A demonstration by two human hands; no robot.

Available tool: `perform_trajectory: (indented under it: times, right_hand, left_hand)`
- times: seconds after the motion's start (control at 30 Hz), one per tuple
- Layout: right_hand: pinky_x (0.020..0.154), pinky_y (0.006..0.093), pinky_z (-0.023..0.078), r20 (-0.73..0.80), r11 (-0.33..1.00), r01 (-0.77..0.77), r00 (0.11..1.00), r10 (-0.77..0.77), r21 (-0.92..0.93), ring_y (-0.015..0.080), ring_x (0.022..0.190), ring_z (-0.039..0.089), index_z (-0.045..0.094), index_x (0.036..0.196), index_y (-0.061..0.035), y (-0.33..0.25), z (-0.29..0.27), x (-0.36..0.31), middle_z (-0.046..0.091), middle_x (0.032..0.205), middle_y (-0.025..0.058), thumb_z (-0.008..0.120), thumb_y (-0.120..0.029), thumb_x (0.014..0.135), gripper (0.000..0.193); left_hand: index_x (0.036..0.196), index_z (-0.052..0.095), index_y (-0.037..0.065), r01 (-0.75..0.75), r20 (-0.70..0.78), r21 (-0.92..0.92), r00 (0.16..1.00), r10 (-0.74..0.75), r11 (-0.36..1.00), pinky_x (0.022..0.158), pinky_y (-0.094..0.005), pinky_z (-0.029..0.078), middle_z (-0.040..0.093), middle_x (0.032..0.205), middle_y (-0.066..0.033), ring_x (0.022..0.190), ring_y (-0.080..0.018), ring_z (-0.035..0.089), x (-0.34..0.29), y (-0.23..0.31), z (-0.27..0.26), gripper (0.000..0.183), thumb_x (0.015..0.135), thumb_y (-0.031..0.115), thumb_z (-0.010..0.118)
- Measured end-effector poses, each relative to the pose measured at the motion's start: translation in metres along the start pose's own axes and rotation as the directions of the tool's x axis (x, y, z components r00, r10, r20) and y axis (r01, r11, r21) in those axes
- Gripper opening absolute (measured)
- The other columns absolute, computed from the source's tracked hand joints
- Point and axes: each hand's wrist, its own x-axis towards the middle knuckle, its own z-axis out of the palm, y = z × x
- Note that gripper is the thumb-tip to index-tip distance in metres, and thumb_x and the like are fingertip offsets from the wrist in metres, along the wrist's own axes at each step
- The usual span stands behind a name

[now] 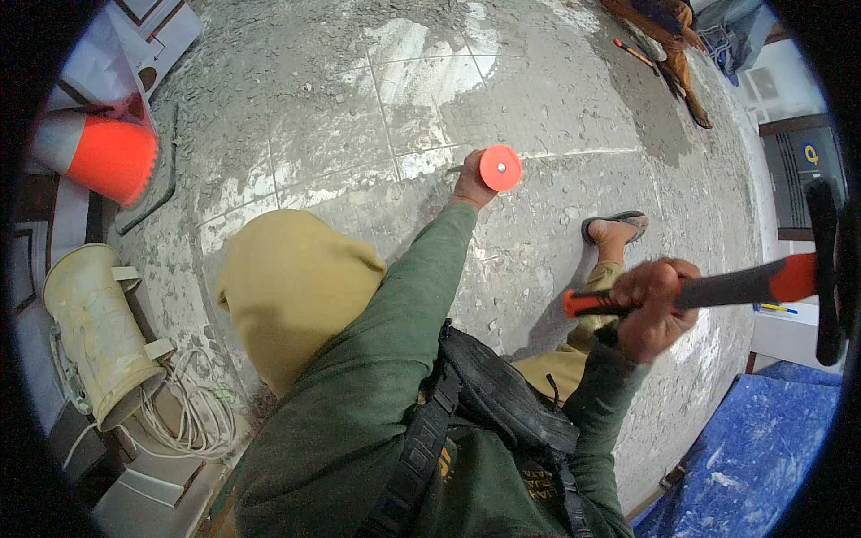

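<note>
My left hand [468, 185] is wrapped around a chisel, low over the scraped grey floor [341, 170]. Only the chisel's round orange hand guard [500, 169] shows clearly from above; its blade is hidden. Raised off to the right, my right hand [653, 309] grips a hammer [731, 287] by its black and orange handle. The hammer's dark head is at the far right of the view, well apart from the chisel. Chips and dust lie on the floor around the chisel, with pale patches and straight grid lines showing.
An orange and white traffic cone [112, 160] lies at the left. Below it are a cream cylindrical housing [99, 336] and coiled white cable [202, 417]. Another person's leg [686, 76] and an orange-handled tool [634, 52] appear upper right. Blue tarp [735, 457] covers something lower right.
</note>
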Motion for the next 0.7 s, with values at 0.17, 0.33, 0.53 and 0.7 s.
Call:
perform_trajectory:
  times: [0.17, 0.33, 0.53, 0.7]
  right_hand:
    - [0.045, 0.0290, 0.043, 0.086, 0.887, -0.231, 0.954, 0.287, -0.401, 0.0132, 0.052, 0.053, 0.056, 0.085, -0.0028, 0.110, -0.011, -0.049, 0.056, 0.068, 0.0054, 0.058, -0.008, 0.084, 0.006]
    - [0.036, 0.0281, 0.037, 0.145, 0.654, -0.654, 0.657, 0.740, -0.380, 0.0114, 0.039, 0.047, 0.051, 0.078, -0.0035, 0.138, -0.012, -0.075, 0.049, 0.053, 0.0027, 0.061, -0.017, 0.084, 0.018]
    - [0.035, 0.0244, 0.036, 0.032, 0.765, -0.608, 0.778, 0.627, -0.214, 0.0087, 0.038, 0.044, 0.051, 0.083, -0.0040, 0.074, -0.019, -0.038, 0.048, 0.054, -0.0004, 0.061, -0.016, 0.087, 0.016]
    - [0.039, 0.0246, 0.039, 0.001, 0.926, -0.342, 0.938, 0.347, -0.157, 0.0098, 0.042, 0.046, 0.050, 0.096, -0.0035, 0.037, -0.004, -0.006, 0.049, 0.059, 0.0016, 0.056, -0.014, 0.090, 0.013]
  left_hand:
    - [0.106, 0.058, 0.008, 0.186, -0.011, -0.603, 0.970, -0.241, 0.775, 0.089, -0.0361, 0.050, 0.061, 0.108, -0.0061, 0.104, -0.0196, 0.057, 0.009, 0.003, -0.003, 0.024, 0.082, 0.015, 0.061]
    - [0.111, 0.058, 0.009, -0.253, 0.195, 0.680, 0.967, 0.163, 0.688, 0.096, -0.0418, 0.045, 0.062, 0.112, -0.0074, 0.109, -0.0220, 0.057, -0.007, 0.018, 0.016, 0.035, 0.085, 0.031, 0.059]
    - [0.108, 0.057, 0.010, -0.011, -0.038, -0.002, 0.999, 0.011, 1.000, 0.096, -0.0413, 0.045, 0.061, 0.111, -0.0063, 0.107, -0.0220, 0.056, 0.012, -0.019, -0.013, 0.024, 0.091, 0.025, 0.050]
    - [0.109, 0.054, 0.012, -0.404, 0.301, 0.807, 0.909, 0.288, 0.430, 0.097, -0.0396, 0.045, 0.059, 0.109, -0.0050, 0.109, -0.0201, 0.053, 0.011, -0.033, -0.030, 0.021, 0.092, 0.021, 0.047]
